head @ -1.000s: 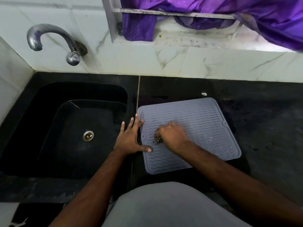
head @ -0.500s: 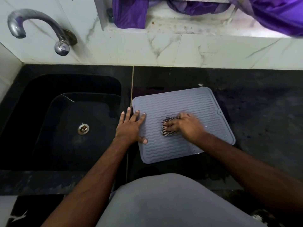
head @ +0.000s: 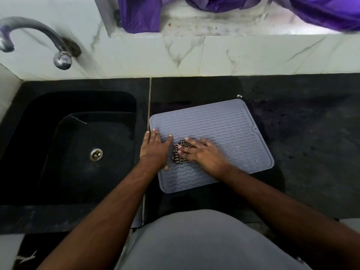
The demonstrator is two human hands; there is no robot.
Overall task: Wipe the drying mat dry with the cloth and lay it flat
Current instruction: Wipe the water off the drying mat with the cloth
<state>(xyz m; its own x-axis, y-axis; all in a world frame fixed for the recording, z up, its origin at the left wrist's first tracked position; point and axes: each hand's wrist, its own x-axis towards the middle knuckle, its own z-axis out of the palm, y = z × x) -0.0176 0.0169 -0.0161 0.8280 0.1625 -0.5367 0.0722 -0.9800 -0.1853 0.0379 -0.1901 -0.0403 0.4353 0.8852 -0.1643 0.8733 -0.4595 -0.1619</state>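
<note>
A grey drying mat (head: 224,121) with a wavy ribbed surface lies flat on the black counter, just right of the sink. My left hand (head: 154,148) rests palm down on the mat's left edge, fingers spread. My right hand (head: 202,153) presses a small black-and-white checked cloth (head: 180,152) onto the middle of the mat; most of the cloth is hidden under the fingers. Water droplets glint on the mat's right part and near its front edge.
A black sink (head: 78,152) with a metal drain (head: 96,154) lies to the left, a steel tap (head: 39,38) above it. The black counter (head: 311,143) extends right. White marble wall and purple fabric (head: 321,10) sit behind.
My right hand with the cloth has slid across the mat, first right, then back toward the left hand. The left hand stays pressed on the mat's left edge. The camera has shifted.
</note>
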